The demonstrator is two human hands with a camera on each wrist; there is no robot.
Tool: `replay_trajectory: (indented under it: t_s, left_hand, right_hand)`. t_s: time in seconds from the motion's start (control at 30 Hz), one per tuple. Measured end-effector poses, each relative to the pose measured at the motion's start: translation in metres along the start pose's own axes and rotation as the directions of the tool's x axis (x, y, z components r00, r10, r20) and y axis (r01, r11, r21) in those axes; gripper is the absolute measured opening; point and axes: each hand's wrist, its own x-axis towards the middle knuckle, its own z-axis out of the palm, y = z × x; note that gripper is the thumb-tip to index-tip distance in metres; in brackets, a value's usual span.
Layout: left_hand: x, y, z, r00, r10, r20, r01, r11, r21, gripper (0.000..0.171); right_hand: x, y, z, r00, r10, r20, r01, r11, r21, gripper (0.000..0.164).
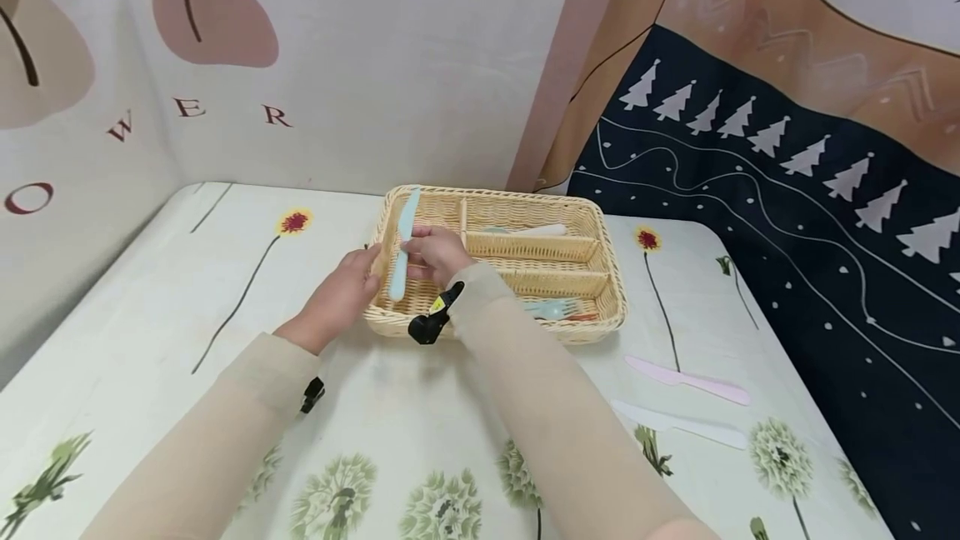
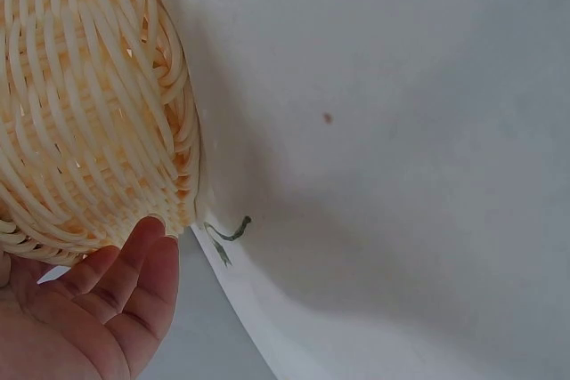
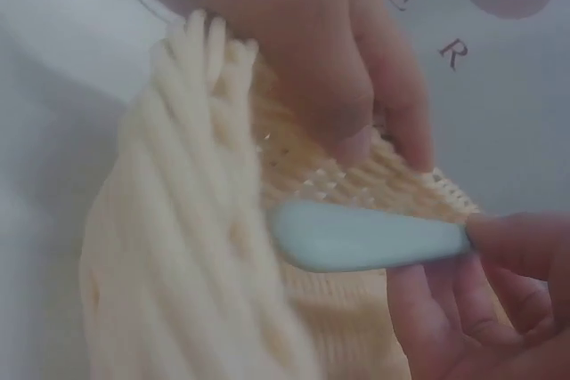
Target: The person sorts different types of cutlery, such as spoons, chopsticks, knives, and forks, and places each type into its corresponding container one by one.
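Note:
A light blue knife (image 1: 398, 276) is pinched between the thumb and fingers of my right hand (image 1: 437, 254), above the left compartment of a wicker basket (image 1: 492, 338). It lies lengthwise along that compartment; its rounded handle end (image 3: 356, 236) points towards the basket's front wall in the right wrist view. At the basket's left rim, my left hand (image 1: 339, 300) grips the edge, thumb over the inside. Its fingers (image 2: 147, 278) lie against the outer weave in the left wrist view.
In the basket's back compartment lies a white-handled utensil (image 1: 543, 230). Light blue forks (image 1: 558, 308) and something orange (image 1: 583, 317) sit in the front one. A pink knife (image 1: 697, 382) and a white knife (image 1: 682, 425) rest on the table at right.

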Motion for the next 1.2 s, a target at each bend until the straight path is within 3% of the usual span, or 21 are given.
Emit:
replay_trajectory:
  t_s: [0.2,0.8,1.2]
  left_hand:
    - [0.0,0.0,0.0,1.0,0.027,-0.016,-0.027,1.0,0.007,0.054]
    - [-0.001,0.0,0.001,1.0,-0.007,-0.007,0.007,1.0,0.028,0.055]
    - [0.0,-0.002,0.003,1.0,-0.002,-0.018,0.003,0.999,0.043,0.054]
  right_hand:
    - [0.004,0.008,-0.002,0.999,0.026,0.034,-0.025,0.999,-0.042,0.035]
    - [0.006,0.017,0.003,0.996,0.059,0.072,-0.043,0.978,-0.206,0.042]
    - [0.004,0.02,0.003,0.998,0.004,0.056,0.011,0.968,-0.252,0.05]
